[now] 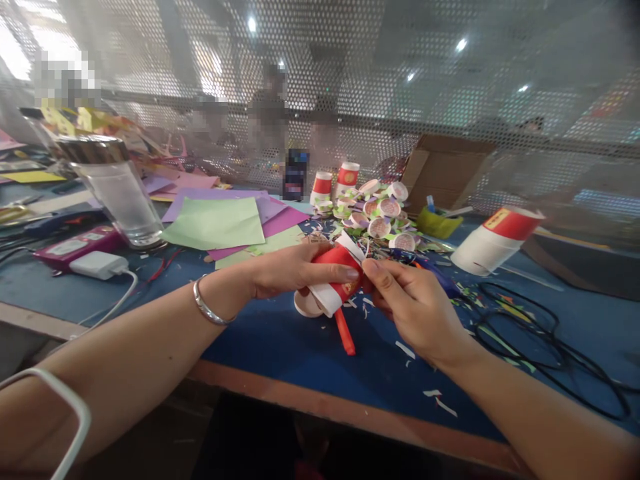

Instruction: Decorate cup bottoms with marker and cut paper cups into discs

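Observation:
My left hand (305, 268) is wrapped around a red and white paper cup (336, 263), tipped on its side above the table. At the cup's far right edge, my right hand (407, 293) is closed, thumb and forefinger pinching the white rim, which looks partly torn or curled away. Below the cup an orange-red stick-like tool (345, 332), perhaps a pen or cutter, lies on the blue table mat; its upper end is hidden. A round cut cup base (306, 304) rests on the mat just under my left hand.
Behind my hands lie a heap of cut cup bases (380, 217), two upright paper cups (347, 175) and coloured paper sheets (217, 223). A glass bottle (117, 193) and white charger (99, 264) are left. Stacked cups (493, 241) and a black cable (545, 360) are right.

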Demonstrator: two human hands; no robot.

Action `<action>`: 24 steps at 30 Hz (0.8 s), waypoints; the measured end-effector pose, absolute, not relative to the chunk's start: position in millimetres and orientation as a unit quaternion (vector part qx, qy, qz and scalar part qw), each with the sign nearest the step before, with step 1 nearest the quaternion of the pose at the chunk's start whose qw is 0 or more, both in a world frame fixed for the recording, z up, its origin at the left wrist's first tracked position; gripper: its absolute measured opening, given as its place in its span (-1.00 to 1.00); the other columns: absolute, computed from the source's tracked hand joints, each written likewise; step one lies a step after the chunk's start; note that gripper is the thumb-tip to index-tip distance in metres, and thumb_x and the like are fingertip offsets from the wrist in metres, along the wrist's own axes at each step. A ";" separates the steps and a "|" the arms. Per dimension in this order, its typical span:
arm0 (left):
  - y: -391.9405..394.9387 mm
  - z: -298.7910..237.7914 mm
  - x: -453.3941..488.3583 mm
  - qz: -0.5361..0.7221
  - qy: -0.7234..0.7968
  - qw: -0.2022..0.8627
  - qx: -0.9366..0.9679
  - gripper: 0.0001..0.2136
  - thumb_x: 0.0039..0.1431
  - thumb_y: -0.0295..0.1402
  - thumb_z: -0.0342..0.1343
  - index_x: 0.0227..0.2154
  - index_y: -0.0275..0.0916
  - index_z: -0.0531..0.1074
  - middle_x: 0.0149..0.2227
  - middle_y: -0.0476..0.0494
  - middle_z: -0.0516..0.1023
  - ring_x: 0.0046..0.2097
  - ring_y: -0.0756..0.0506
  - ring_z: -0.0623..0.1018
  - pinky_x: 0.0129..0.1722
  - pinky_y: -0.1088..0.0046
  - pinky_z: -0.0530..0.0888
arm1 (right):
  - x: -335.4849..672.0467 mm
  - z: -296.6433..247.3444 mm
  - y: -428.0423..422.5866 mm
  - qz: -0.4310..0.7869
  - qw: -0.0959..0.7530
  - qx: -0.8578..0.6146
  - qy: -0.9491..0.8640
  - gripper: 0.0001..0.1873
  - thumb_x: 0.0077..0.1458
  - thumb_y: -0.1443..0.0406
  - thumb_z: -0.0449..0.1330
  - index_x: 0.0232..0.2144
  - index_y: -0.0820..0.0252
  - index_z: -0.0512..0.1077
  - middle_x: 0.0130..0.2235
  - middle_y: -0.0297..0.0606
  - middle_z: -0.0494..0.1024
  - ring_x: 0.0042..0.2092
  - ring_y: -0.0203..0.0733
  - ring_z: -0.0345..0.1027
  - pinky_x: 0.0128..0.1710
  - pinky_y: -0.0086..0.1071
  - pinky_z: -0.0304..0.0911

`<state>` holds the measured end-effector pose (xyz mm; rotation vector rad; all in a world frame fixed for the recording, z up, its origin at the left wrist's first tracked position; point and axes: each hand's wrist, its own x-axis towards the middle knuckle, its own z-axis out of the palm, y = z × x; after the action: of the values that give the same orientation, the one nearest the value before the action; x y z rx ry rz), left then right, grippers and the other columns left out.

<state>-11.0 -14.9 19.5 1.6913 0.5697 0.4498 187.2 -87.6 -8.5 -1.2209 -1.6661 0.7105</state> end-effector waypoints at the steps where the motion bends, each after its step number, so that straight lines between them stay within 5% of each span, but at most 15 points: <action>1: -15.0 19.8 -10.9 0.203 0.246 0.604 0.730 -0.63 0.14 -0.10 0.26 -0.14 -0.28 0.44 -0.32 -0.09 0.51 -0.35 -0.01 0.48 -0.42 0.49 0.38 | 187.5 -8.5 -87.4 0.284 0.458 -0.499 -0.678 -0.49 0.31 -0.07 0.10 -0.50 0.17 0.37 -0.60 -0.49 0.08 -0.58 -0.42 -0.06 -0.59 -0.39 -0.14; 9: -14.8 20.7 -11.8 0.249 0.236 0.572 0.745 -0.45 0.12 -0.17 0.29 0.12 -0.28 0.32 -0.14 -0.21 0.55 -0.21 -0.11 0.55 -0.31 0.41 0.49 | 188.8 -6.6 -89.6 0.247 0.451 -0.505 -0.693 -0.48 0.32 -0.06 0.08 -0.50 0.17 0.39 -0.61 -0.48 0.07 -0.59 -0.41 -0.07 -0.59 -0.37 -0.15; 13: -13.0 21.4 -15.3 0.250 0.227 0.534 0.775 -0.29 0.17 -0.20 0.26 0.31 -0.19 0.08 -0.18 -0.13 0.53 -0.25 -0.08 0.54 -0.32 0.44 0.50 | 188.6 -5.0 -91.0 0.233 0.450 -0.499 -0.703 -0.48 0.33 -0.05 0.08 -0.50 0.18 0.41 -0.61 -0.48 0.10 -0.59 -0.41 -0.06 -0.59 -0.37 -0.13; 19: -5.5 17.8 -20.1 0.294 0.212 0.462 0.809 -0.58 0.14 -0.22 0.29 0.00 -0.24 0.34 -0.24 -0.16 0.54 -0.28 -0.07 0.55 -0.35 0.45 0.47 | 188.1 -0.5 -89.8 0.269 0.438 -0.499 -0.697 -0.48 0.30 -0.09 0.09 -0.50 0.16 0.40 -0.61 -0.48 0.08 -0.58 -0.39 -0.06 -0.60 -0.36 -0.16; 24: -2.9 13.8 -17.7 0.340 0.225 0.416 0.813 -0.52 0.07 -0.23 0.35 -0.07 -0.21 0.23 -0.20 -0.16 0.55 -0.22 -0.10 0.57 -0.26 0.39 0.50 | 190.6 0.2 -84.9 0.347 0.432 -0.491 -0.672 -0.47 0.25 -0.13 0.12 -0.51 0.14 0.32 -0.58 -0.52 -0.05 -0.59 -0.40 -0.20 -0.61 -0.37 -0.24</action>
<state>-17.7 -2.9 13.8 2.0412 0.5660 0.8543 190.6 -84.9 0.2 -1.2231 -1.6753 0.8647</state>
